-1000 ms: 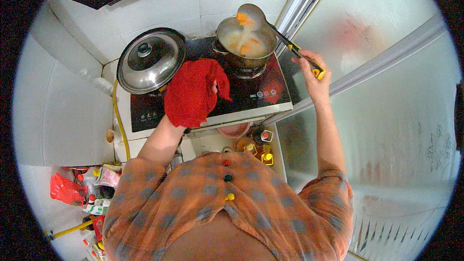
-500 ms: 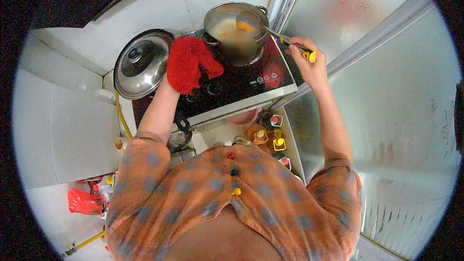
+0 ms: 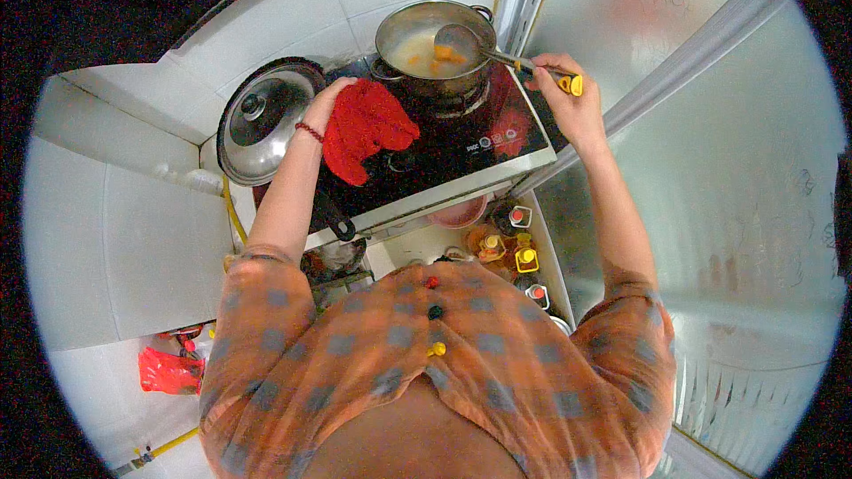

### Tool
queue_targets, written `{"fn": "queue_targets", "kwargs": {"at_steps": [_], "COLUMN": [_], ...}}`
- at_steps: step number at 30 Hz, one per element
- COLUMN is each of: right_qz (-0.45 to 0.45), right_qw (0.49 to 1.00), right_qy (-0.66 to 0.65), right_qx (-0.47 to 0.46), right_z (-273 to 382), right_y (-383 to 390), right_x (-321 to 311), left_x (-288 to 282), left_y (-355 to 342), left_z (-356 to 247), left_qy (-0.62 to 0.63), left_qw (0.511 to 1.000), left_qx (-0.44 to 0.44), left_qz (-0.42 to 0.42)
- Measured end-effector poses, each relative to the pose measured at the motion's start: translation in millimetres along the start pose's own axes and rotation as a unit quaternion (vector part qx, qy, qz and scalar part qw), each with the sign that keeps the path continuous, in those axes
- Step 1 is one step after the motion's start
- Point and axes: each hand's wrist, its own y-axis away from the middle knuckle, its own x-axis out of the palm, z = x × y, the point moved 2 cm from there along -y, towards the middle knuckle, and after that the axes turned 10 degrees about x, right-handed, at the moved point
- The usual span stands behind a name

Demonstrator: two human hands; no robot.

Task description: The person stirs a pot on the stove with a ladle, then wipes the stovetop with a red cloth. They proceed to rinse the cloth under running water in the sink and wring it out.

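A steel two-handled pot (image 3: pixel 435 84) stands on the black glass stove (image 3: pixel 444 137), with pale liquid and orange chunks in it. My right hand (image 3: pixel 572 111), right of the pot, is closed round the yellow-and-black handle of a ladle (image 3: pixel 502 57). The ladle's bowl is inside the pot, among the orange chunks. My left hand (image 3: pixel 327 105) grips a red cloth or mitt (image 3: pixel 368 124) that hangs over the stove's left part; its fingertips are hidden behind the red fabric. Just left of that hand a domed steel lid (image 3: pixel 275 120) with a black knob covers a wide pan.
A black handle (image 3: pixel 341 227) juts over the stove's front edge. Below stand several bottles with yellow (image 3: pixel 526 255) and red caps beside a pinkish bowl (image 3: pixel 460 213). White tile wall lies behind, a frosted glass panel (image 3: pixel 728 168) to the right. A red bag (image 3: pixel 169 371) sits lower left.
The red fabric, which covered my left hand, now hangs from its fingers, baring the wrist and a bracelet. A blur at the pot's front has gone. My right hand stays on the ladle.
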Motion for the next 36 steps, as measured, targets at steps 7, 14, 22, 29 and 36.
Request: {"fn": "queue_targets", "kwargs": {"at_steps": [7,14,22,29,36], "right_qz": [0.013,0.006,0.007,0.039,0.094], "right_qw": [0.993,0.998,0.993,0.983,0.934], "right_qy": [0.109,0.063,0.098,0.128,0.294], "right_qx": [-0.036,-0.029,-0.061,-0.126,-0.18], "right_z": [2.3,-4.1,-2.3,6.3,17.7], "right_y": [-0.8,-12.0,-17.3,-19.4,-21.7], "right_x": [3.7,3.9,-0.7,4.2,3.3], "left_x": [0.8,-41.1,2.0,3.8,31.2], "left_y": [-58.7,-85.4,-61.5,-49.9,11.1], "left_z": [7.3,19.8,23.0,26.5,12.2], "left_qy": [-0.241,-0.265,-0.252,-0.174,-0.11], "left_qw": [0.964,0.954,0.958,0.98,0.992], "left_qx": [0.03,0.011,-0.002,-0.02,-0.002], "left_qz": [-0.11,-0.143,-0.138,-0.09,-0.057]}}
